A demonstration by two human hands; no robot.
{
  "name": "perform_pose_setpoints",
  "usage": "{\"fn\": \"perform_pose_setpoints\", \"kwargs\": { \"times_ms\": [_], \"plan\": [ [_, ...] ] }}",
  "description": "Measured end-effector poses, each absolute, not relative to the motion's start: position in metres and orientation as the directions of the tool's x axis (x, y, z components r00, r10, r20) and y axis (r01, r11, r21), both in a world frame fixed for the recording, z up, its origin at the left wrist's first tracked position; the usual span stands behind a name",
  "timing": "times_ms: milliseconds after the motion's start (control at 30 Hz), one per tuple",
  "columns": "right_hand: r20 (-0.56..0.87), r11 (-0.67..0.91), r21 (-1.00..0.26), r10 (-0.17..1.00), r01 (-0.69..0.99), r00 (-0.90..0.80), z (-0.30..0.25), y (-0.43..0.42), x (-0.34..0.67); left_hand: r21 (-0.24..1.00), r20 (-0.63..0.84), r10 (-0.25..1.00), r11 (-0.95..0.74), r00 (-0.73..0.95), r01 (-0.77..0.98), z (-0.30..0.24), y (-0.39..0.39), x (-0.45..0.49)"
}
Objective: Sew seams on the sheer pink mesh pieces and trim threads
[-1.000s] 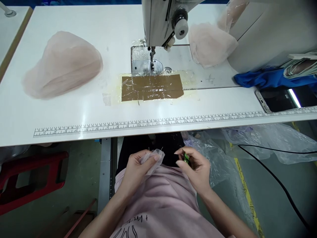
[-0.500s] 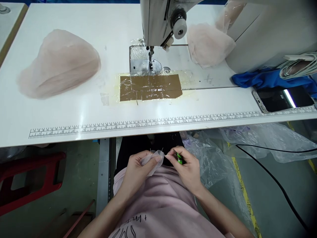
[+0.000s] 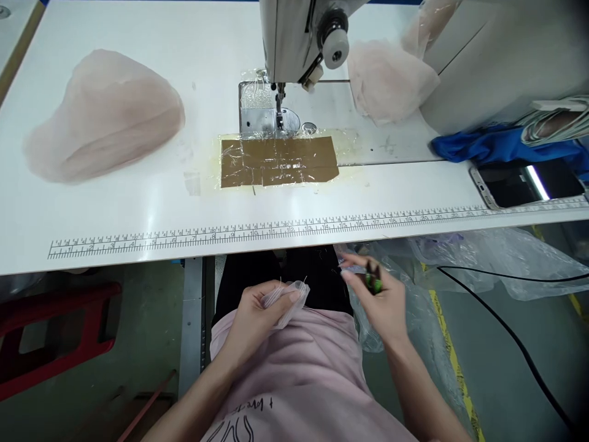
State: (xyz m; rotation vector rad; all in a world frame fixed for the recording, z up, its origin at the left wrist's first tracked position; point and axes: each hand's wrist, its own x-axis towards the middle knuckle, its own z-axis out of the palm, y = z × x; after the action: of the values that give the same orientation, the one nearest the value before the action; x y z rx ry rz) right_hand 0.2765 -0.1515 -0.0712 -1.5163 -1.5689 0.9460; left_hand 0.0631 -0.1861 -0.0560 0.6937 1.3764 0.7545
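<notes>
Pinched in the thumb and fingers of my left hand (image 3: 264, 307) is a small gathered piece of sheer whitish fabric (image 3: 294, 301), held over my lap. A loose thread end stands up from it. My right hand (image 3: 384, 301) is off to the right, apart from the fabric, over the plastic below the table edge. Small green-and-dark thread snips (image 3: 373, 282) are tucked in its curled fingers, while the thumb and forefinger are parted and slightly blurred. The snips' blades are mostly hidden.
A sewing machine (image 3: 294, 43) stands on the white table (image 3: 138, 209), with brown tape (image 3: 280, 161) and a printed ruler in front. Pale pink sheer fabric (image 3: 115, 110) lies left, another bundle (image 3: 391, 80) right. A phone (image 3: 529, 184) lies near the right edge; a red stool (image 3: 96, 319) stands below left.
My right hand has moved away from the fabric, to the right, with its thumb and forefinger parting and the snips still in it. The left hand keeps hold of the fabric, almost unmoved.
</notes>
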Motion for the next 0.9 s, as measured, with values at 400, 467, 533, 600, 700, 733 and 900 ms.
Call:
{"fn": "perform_pose_setpoints", "kwargs": {
  "times_ms": [400,467,533,600,700,733,900],
  "plan": [
    [-0.194,-0.125,-0.977,0.849,0.171,-0.492,-0.073,-0.153,0.253,0.795,-0.602,0.797,0.604,0.056,-0.057,-0.057,-0.189,0.061],
    [-0.195,-0.133,-0.978,0.858,0.161,-0.476,-0.071,-0.152,0.252,0.792,-0.604,0.793,0.608,0.073,-0.049,-0.056,-0.189,0.062],
    [-0.199,-0.133,-0.976,0.863,0.172,-0.464,-0.070,-0.152,0.251,0.794,-0.602,0.794,0.607,0.081,-0.044,-0.056,-0.188,0.063],
    [-0.203,-0.132,-0.974,0.865,0.182,-0.458,-0.070,-0.152,0.251,0.796,-0.600,0.796,0.604,0.082,-0.040,-0.055,-0.188,0.063],
    [-0.217,-0.146,-0.971,0.867,0.188,-0.449,-0.070,-0.153,0.251,0.797,-0.598,0.796,0.603,0.091,-0.042,-0.055,-0.188,0.063],
    [-0.223,-0.152,-0.970,0.868,0.188,-0.445,-0.070,-0.153,0.251,0.796,-0.598,0.796,0.603,0.096,-0.044,-0.055,-0.188,0.063],
    [-0.210,-0.158,-0.973,0.913,0.170,-0.350,-0.070,-0.153,0.249,0.806,-0.582,0.808,0.588,0.095,-0.068,-0.055,-0.188,0.064]
  ]
}}
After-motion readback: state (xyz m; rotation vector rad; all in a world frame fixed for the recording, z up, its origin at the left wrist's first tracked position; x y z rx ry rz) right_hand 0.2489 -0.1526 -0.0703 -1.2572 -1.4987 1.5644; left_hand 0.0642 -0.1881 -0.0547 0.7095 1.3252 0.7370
